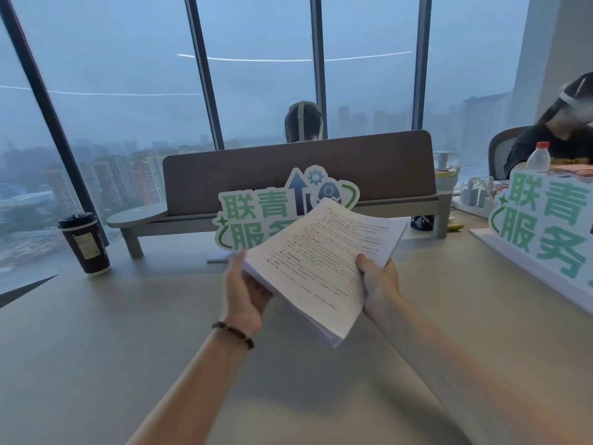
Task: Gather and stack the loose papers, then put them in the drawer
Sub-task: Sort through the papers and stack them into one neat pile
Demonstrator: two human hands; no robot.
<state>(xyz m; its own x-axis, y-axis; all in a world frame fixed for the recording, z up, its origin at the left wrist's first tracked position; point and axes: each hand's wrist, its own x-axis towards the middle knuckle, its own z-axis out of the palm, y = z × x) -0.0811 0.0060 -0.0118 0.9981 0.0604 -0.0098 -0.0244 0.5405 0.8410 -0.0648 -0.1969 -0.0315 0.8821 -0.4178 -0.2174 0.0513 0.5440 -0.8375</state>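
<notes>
A thick stack of printed white papers (317,261) is lifted above the desk (96,348), tilted with its far end raised. My left hand (244,293) grips the stack's left edge from underneath, a dark bead bracelet on its wrist. My right hand (378,281) holds the right edge, thumb lying on the top sheet. No drawer is in view.
A green-lettered cutout sign (256,216) stands just behind the papers, a larger one (542,229) at the right. A dark coffee cup (85,244) stands at the left. A brown divider (298,175) crosses the back, with one person behind it and another at right. A plastic bottle (539,157) stands far right.
</notes>
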